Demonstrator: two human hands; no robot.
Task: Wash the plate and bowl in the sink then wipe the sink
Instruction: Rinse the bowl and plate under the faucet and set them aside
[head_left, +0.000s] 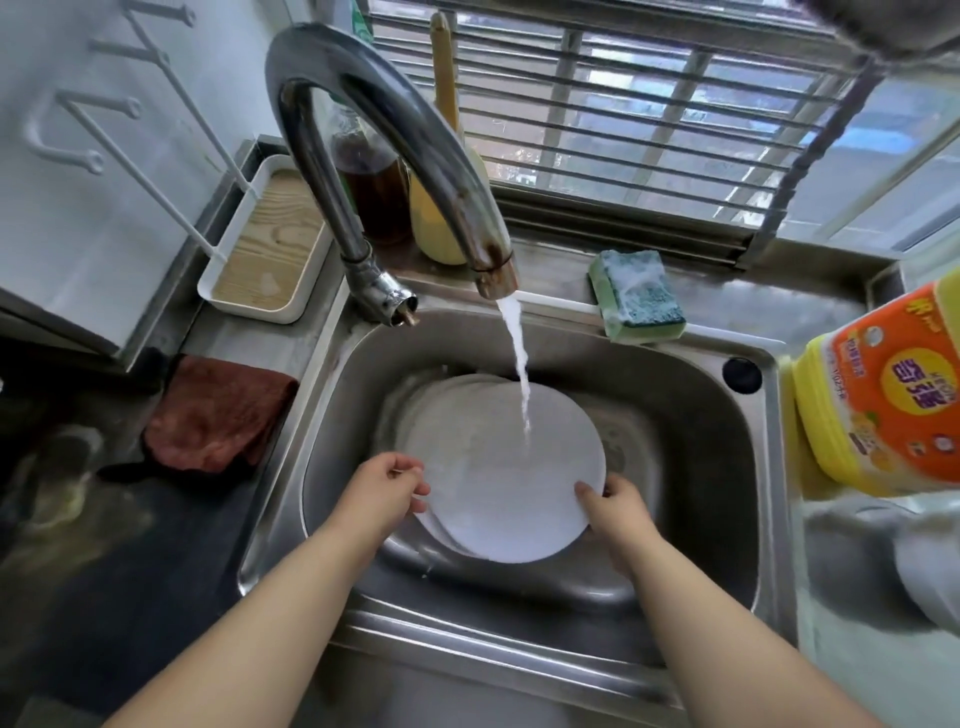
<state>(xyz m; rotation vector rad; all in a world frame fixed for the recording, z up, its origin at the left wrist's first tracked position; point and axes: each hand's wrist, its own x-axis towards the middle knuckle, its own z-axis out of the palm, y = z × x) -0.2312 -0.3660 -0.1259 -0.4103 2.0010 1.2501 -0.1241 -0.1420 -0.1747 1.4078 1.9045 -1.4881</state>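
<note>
A round white plate (501, 467) is held tilted over the steel sink (691, 467), under the water stream (519, 364) running from the curved tap (384, 130). My left hand (384, 491) grips the plate's left rim. My right hand (615, 506) grips its lower right rim. A second white rim shows behind the plate's upper left edge; I cannot tell whether it is the bowl. A soapy green and blue sponge (636, 293) lies on the sink's back ledge.
A brown cloth (218, 413) lies on the counter left of the sink. A yellow and orange detergent bottle (883, 395) stands at the right. A white tray (267, 244), a dark bottle (374, 192) and a yellow bottle (441, 208) stand behind the tap.
</note>
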